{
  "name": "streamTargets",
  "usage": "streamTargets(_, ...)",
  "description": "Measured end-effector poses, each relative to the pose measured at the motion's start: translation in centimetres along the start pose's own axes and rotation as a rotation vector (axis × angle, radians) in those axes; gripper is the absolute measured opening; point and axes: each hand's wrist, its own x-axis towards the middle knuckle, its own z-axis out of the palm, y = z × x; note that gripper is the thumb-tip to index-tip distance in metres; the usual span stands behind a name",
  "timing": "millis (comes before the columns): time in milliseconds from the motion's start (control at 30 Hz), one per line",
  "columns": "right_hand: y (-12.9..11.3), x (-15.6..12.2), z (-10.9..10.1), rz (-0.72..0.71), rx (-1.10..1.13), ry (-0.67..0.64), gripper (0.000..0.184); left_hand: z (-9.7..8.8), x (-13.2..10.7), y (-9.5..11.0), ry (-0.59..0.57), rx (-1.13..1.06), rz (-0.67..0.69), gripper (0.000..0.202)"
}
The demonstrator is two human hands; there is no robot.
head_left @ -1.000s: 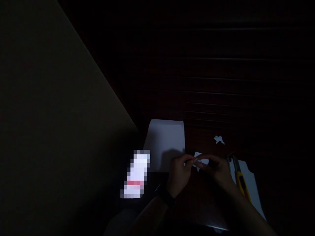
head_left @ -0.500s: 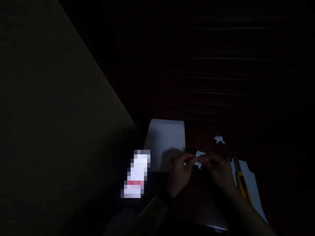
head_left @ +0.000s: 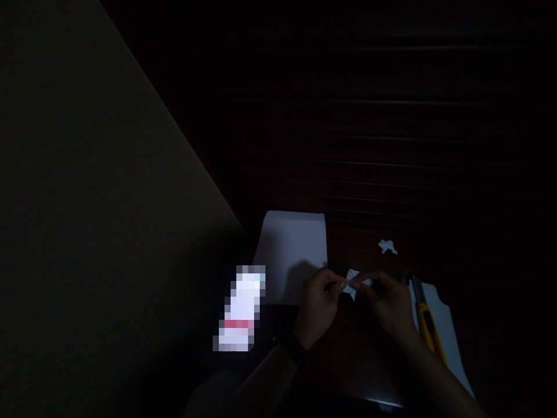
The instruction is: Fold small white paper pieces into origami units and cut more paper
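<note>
Between my two hands is a small piece of folded white paper (head_left: 352, 279), with creases showing on its upper part. My left hand (head_left: 321, 299), with a dark band at the wrist, pinches its left side between thumb and fingertips. From the right, my right hand (head_left: 387, 299) also pinches it, thumb and forefinger almost meeting the left fingertips. The fingers cover much of the paper, so its full shape is hidden. A small folded paper figure (head_left: 387, 247) lies on the dark table, beyond my right hand.
A white sheet (head_left: 291, 249) lies behind my left hand. Left of that hand glows a lit, pixelated screen (head_left: 241, 307). At the right, a yellow utility knife (head_left: 429, 328) rests on more white paper (head_left: 448, 331), partly behind my right forearm. A wall (head_left: 108, 203) rises on the left.
The fingers of both hands have shifted slightly around the folded paper, and a bit more of it shows between them. Everything else stays in place.
</note>
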Motion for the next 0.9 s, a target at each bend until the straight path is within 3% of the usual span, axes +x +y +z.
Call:
streamTargets(467, 1.3, 0.3, 0.0, -0.032, 0.013, 0.002, 0.013, 0.0, 0.1, -0.4, -0.090, -0.111, -0.011, 0.007)
streamTargets(900, 1.1, 0.7, -0.8, -0.003, 0.097, -0.129, 0.019, -0.3, 0.4, -0.5, -0.078, -0.229, -0.045, 0.007)
